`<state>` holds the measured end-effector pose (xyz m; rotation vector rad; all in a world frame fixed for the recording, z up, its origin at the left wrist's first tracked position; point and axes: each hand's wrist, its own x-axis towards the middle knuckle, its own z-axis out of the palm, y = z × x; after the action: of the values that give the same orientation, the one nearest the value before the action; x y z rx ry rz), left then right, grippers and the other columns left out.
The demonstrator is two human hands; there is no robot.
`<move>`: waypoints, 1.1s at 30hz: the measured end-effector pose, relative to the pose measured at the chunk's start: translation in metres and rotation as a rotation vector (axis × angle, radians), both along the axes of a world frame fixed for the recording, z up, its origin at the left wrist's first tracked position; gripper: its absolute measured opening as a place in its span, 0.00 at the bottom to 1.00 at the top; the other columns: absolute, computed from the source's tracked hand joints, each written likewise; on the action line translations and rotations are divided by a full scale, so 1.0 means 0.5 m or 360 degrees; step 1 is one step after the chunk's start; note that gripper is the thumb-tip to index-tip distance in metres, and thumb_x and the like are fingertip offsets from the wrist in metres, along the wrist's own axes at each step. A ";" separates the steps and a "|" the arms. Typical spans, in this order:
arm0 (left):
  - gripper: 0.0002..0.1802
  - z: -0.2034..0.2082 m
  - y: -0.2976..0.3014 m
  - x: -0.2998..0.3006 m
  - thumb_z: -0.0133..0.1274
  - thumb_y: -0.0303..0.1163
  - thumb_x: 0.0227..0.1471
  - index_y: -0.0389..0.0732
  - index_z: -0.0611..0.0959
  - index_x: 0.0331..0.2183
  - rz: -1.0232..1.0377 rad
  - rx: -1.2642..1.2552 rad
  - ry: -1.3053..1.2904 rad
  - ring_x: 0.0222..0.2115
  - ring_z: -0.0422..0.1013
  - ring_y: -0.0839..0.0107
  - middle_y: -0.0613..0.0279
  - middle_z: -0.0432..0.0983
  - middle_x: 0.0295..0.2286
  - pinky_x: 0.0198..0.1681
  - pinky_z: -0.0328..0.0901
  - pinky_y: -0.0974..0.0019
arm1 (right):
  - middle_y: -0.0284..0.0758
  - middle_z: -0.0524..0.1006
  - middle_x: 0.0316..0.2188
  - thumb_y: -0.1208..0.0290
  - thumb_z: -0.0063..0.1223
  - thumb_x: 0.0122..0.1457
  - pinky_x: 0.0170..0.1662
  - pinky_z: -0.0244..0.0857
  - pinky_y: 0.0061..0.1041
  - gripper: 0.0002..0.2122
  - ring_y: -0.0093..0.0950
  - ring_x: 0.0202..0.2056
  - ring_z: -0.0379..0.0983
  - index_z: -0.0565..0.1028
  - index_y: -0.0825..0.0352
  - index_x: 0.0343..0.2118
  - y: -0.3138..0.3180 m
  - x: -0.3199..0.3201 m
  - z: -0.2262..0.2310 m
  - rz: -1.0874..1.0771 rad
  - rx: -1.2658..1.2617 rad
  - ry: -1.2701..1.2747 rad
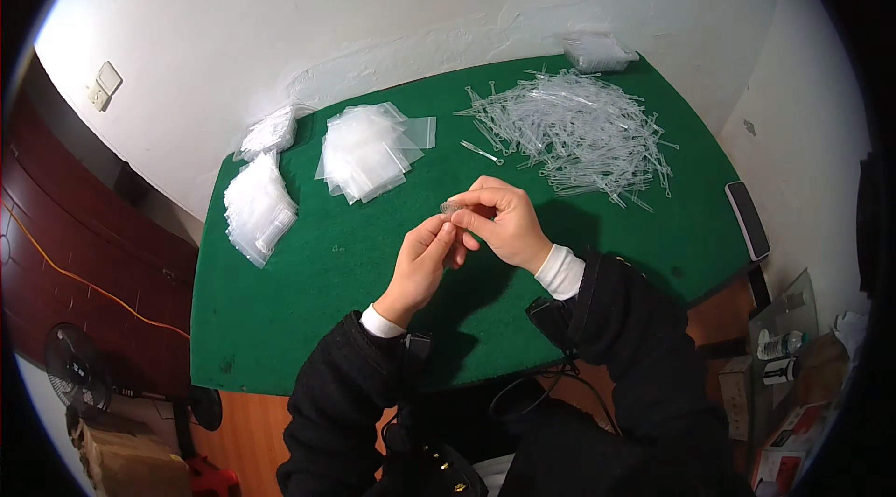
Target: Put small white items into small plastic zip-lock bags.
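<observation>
Over the middle of the green table, my two hands meet around a small clump of clear plastic pieces (451,208). Only its greyish, ribbed tip shows; the fingers cover the rest. My right hand (499,217) pinches it between thumb and fingers from the right. My left hand (427,259) is closed, its thumb and fingertips against the clump from below. Just beyond lies a single clear plastic stick with a looped end (482,153). To the right of it spreads a large loose pile of similar clear sticks (579,128).
Fanned clear zip bags (369,152) lie left of centre, with a second stack of bags (259,208) further left. Behind that sits a wrapped white bundle (269,131). A clear plastic pack (599,52) stands at the far right. A phone-like slab (748,221) rests at the table's right edge.
</observation>
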<state>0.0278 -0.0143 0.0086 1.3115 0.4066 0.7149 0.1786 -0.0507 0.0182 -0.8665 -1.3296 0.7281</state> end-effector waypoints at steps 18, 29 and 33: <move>0.12 -0.006 0.005 -0.001 0.35 0.37 0.59 0.41 0.70 0.33 -0.0233 -0.0512 -0.0081 0.19 0.56 0.80 0.70 0.64 0.20 0.24 0.54 0.76 | 0.34 0.72 0.25 0.78 0.50 0.50 0.27 0.64 0.18 0.08 0.22 0.25 0.70 0.75 0.70 0.34 0.011 0.017 -0.024 -0.0006 -0.0014 -0.0265; 0.11 -0.004 0.045 -0.022 0.36 0.37 0.58 0.40 0.69 0.33 0.0333 -0.0559 -0.0466 0.19 0.53 0.80 0.70 0.60 0.19 0.23 0.52 0.75 | 0.36 0.71 0.30 0.74 0.48 0.44 0.40 0.57 0.38 0.05 0.36 0.37 0.66 0.74 0.63 0.25 0.031 0.207 -0.057 -0.1746 -0.0423 -0.1830; 0.11 -0.005 0.042 -0.019 0.37 0.37 0.58 0.39 0.69 0.34 0.0327 -0.0584 -0.0460 0.19 0.53 0.80 0.70 0.60 0.19 0.23 0.52 0.75 | 0.35 0.72 0.29 0.75 0.47 0.43 0.39 0.57 0.38 0.04 0.36 0.36 0.67 0.75 0.63 0.21 0.023 0.207 -0.052 -0.1542 -0.0718 -0.1954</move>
<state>0.0184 0.0067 0.0061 0.8137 0.4173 0.9384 0.2819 -0.0393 -0.0080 -2.3085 -1.4787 -0.4221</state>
